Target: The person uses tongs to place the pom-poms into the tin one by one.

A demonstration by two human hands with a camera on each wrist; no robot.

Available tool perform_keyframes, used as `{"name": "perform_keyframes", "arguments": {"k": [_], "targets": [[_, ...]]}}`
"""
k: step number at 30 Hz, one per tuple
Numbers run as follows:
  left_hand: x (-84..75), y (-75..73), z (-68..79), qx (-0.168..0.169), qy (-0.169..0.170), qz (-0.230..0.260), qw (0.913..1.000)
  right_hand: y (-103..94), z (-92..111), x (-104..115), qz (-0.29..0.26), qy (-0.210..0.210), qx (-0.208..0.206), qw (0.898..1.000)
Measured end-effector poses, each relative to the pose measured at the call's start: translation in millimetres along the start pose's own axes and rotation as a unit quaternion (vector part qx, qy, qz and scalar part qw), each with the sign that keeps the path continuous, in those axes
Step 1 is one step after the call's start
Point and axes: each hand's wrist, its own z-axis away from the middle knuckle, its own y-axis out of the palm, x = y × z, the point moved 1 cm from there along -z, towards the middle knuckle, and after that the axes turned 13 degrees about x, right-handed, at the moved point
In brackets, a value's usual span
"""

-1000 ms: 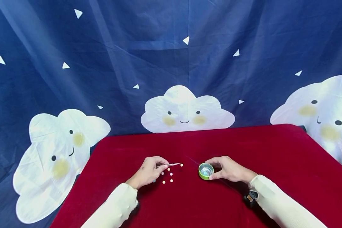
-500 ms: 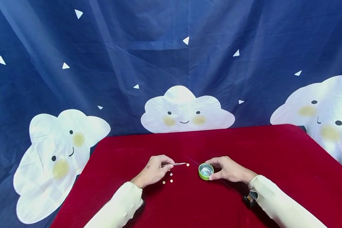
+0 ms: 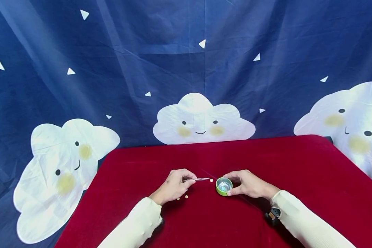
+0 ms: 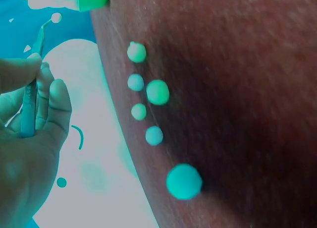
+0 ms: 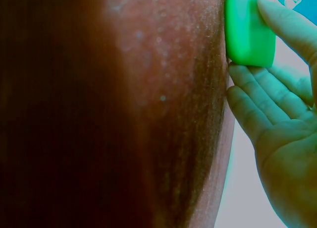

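Note:
Between thumb and fingers my left hand point(image 3: 175, 185) pinches slim metal tweezers point(image 3: 200, 179), their bent tip aimed right. At that tip is a small pale ball point(image 3: 211, 180), held up just left of a little round green tin point(image 3: 220, 193). My right hand point(image 3: 252, 185) grips this tin from its right side, thumb at the near edge and fingers at the far edge. The tin stands upright with its mouth up, and something pale bluish shows on its silvery inside. The right wrist view shows the tin's green wall point(image 5: 250, 34) against the thumb and fingertips.
Several small balls point(image 4: 158, 92) lie loosely grouped on the red cloth point(image 3: 204, 220) below my left hand, which hides most of them in the head view. One bigger ball point(image 4: 184, 181) lies apart. A blue curtain with clouds point(image 3: 204, 120) hangs behind the table.
My left hand has moved right, carrying the tweezers and the small ball from well left of the tin to close beside it. My right hand and the tin have stayed in place.

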Motion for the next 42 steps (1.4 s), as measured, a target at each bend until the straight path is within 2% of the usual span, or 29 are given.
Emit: {"name": "perform_keyframes", "arguments": {"k": [3,9,16,21,28,42], "targets": [[-1.9,3.2,-2.4,-0.001,0.006,-0.003,1.0,0.1,0,1,0.0,-0.005,-0.001,1.0],[-3.6,8.7,-7.8,0.013,0.005,0.019,0.9997,0.3,0,1,-0.001,-0.007,-0.002,1.0],[-2.9,16.5,-14.6,0.003,0.028,-0.037,0.9989,0.9,-1,1,-0.001,-0.012,-0.003,1.0],[-2.1,20.5,-17.2,0.01,0.025,-0.042,0.9988,1.1,-1,0,0.0,-0.012,-0.003,1.0],[1.1,21.7,-15.9,0.02,0.008,-0.042,0.9989,0.5,-1,1,0.008,-0.008,-0.005,1.0],[4.9,16.8,-10.3,0.007,0.019,-0.054,0.9983,0.2,-1,2,0.005,-0.015,-0.004,1.0]]}}
